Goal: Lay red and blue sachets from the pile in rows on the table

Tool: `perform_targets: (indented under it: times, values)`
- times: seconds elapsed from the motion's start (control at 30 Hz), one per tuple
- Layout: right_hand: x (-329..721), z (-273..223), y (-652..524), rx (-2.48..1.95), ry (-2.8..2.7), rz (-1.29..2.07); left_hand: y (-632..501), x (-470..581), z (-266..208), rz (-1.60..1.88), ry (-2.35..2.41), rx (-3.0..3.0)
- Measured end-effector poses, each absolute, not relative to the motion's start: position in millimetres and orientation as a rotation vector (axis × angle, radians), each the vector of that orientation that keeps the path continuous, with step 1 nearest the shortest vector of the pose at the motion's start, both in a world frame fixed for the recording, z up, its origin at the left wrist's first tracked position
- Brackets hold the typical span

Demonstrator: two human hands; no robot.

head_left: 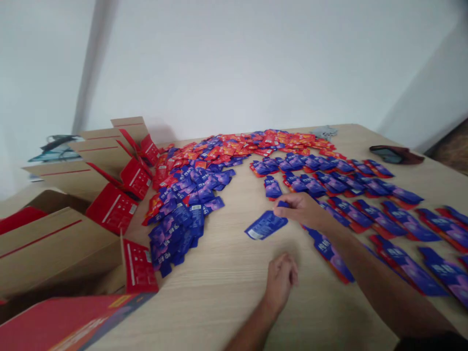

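Observation:
Pinched by its neck in my right hand [300, 209] is a dark blue spouted pouch [266, 225], its printed back showing, held low over the wooden table [219, 287]. My left hand [281, 277] is nearer to me, its fingers curled in, with nothing visible in them. Beyond the right hand, a small blue pouch with a red one under it [272, 187] lies on the table. To the right, blue pouches [351, 212] overlie red ones in several rows, partly hidden by my right forearm. A loose heap of blue pouches [183, 209] spreads left of my hands.
Red and orange pouches [226, 146] are piled along the far side by the wall. Open cardboard boxes with red flaps [111, 207] line the left. At the far right lies a phone-like object in a dark case [397, 155]. Crumpled grey material [324, 131] sits at the back.

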State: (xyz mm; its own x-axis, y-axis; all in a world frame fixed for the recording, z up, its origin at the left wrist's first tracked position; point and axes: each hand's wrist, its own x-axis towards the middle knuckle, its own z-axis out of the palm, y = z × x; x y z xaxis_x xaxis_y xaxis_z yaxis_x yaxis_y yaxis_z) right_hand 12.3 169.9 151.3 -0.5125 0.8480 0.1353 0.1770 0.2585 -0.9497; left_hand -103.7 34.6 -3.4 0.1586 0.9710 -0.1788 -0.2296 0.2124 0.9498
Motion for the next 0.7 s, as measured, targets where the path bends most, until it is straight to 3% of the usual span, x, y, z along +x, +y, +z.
perform_targets:
  times: [0.37, 0.7]
  values:
    - [83, 105, 98, -0.826, -1.711, 1.476, 34, -114, 10, 0.735, 0.577, 0.705]
    - [80, 68, 86, -0.767, -1.522, 1.439, 31, -125, 21, 0.630, 0.566, 0.781]
